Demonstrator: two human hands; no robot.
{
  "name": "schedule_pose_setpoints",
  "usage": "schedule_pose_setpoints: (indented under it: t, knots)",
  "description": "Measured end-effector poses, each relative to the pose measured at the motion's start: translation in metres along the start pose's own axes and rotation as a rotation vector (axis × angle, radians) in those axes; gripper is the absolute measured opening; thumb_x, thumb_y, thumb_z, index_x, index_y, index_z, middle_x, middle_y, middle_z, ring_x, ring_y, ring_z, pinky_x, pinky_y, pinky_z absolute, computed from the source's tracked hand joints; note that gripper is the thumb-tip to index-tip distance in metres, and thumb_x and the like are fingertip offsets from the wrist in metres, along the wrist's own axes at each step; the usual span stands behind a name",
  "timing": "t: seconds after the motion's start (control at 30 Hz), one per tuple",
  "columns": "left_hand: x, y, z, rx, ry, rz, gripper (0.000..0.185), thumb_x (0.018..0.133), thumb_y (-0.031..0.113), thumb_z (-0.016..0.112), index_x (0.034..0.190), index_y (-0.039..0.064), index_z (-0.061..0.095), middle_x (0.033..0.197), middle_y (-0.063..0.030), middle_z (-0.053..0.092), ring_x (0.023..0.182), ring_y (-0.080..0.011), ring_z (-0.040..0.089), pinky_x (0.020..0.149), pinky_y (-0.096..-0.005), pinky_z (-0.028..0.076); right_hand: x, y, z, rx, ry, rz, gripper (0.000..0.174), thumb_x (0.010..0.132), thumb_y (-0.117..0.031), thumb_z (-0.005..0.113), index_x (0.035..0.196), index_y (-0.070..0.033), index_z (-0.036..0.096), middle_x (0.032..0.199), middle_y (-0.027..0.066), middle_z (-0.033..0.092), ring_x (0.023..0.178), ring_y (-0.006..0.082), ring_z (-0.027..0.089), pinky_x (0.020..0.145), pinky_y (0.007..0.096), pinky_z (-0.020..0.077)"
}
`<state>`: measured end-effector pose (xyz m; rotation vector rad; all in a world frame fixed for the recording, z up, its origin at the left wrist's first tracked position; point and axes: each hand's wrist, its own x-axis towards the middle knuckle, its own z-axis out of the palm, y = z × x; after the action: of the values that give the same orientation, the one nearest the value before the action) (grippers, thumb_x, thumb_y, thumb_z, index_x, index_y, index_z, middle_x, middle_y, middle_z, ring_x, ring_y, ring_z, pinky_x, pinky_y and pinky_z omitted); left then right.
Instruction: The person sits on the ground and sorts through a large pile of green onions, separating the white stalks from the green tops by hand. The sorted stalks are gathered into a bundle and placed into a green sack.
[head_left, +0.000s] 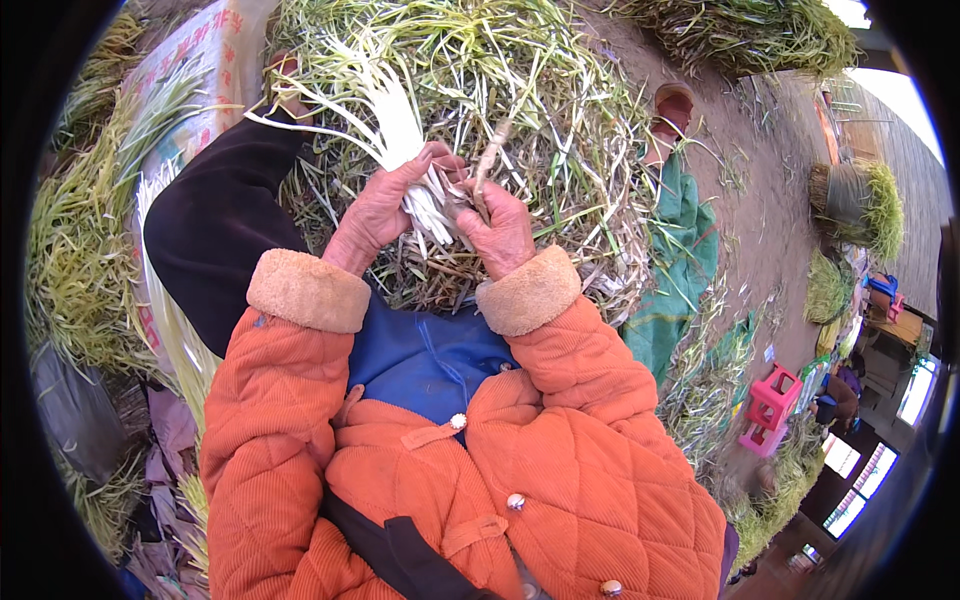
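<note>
My left hand (379, 206) is closed around a bundle of white-stemmed, chive-like greens (397, 124). The leaf ends fan out away from me, and the cut-looking white ends point toward my right hand. Close beside it, my right hand (501, 229) pinches a thin, rough, pale-brown stick-like piece (491, 154) between thumb and fingers. Whether it is a twig or a dried stalk I cannot tell. The right fingertips also meet the bundle's lower ends, partly hidden there. Under both hands lies a heap of loose leaves and dry trimmings (570, 187).
To my left are a white printed sack or box (217, 56), trimmed white stalks (176, 300) and piled yellow-green leaves (82, 270). Green woven sacking (667, 277) lies at right. Farther off are pink plastic stools (772, 397), a tied bundle (862, 202) and another person (840, 397).
</note>
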<state>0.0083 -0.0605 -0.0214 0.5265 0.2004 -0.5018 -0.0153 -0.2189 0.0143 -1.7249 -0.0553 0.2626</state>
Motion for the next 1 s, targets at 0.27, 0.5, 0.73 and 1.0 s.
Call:
schedule_pose_setpoints:
  t: [0.27, 0.5, 0.73, 1.0]
  knots:
    - [0.001, -0.007, 0.008, 0.074, 0.071, -0.014, 0.036, 0.089, 0.026, 0.054, 0.112, -0.001, 0.052, 0.105, -0.0128, 0.06, 0.093, -0.0196, 0.059, 0.082, -0.033, 0.049, 0.001, -0.007, 0.004, -0.605, 0.047, -0.265, 0.026, 0.067, -0.001, 0.057, 0.093, -0.006, 0.06, 0.084, 0.0134, 0.058, 0.075, 0.0315, 0.059, 0.066, 0.0355, 0.0472]
    - [0.001, -0.009, -0.002, -0.013, 0.051, -0.051, 0.028, 0.089, 0.018, 0.053, 0.111, 0.002, 0.052, 0.101, -0.0096, 0.061, 0.09, -0.0195, 0.061, 0.079, -0.0321, 0.051, 0.014, 0.004, -0.011, 0.246, -0.042, 0.328, 0.007, 0.073, -0.001, 0.056, 0.079, -0.003, 0.06, 0.069, 0.0025, 0.057, 0.06, 0.0149, 0.056, 0.05, 0.0261, 0.0424]
    - [0.001, -0.01, -0.003, -0.083, 0.19, -0.046, 0.021, 0.086, 0.012, 0.055, 0.104, 0.001, 0.053, 0.094, -0.0124, 0.061, 0.097, -0.0292, 0.058, 0.08, -0.0387, 0.054, -0.055, -0.056, -0.079, 1.119, -0.156, -0.084, 0.025, 0.078, -0.019, 0.054, 0.062, -0.011, 0.037, 0.059, -0.0016, 0.034, 0.051, 0.0105, 0.038, 0.05, 0.0232, 0.0344]
    - [0.004, -0.013, -0.001, -0.081, 0.209, -0.07, 0.024, 0.085, 0.013, 0.057, 0.104, -0.001, 0.055, 0.101, -0.0138, 0.061, 0.094, -0.0238, 0.06, 0.08, -0.0366, 0.053, -0.059, -0.009, -0.12, -0.709, 0.165, -0.092, 0.027, 0.075, -0.006, 0.06, 0.102, -0.005, 0.057, 0.097, 0.0119, 0.056, 0.083, 0.0201, 0.055, 0.072, 0.0332, 0.0471]
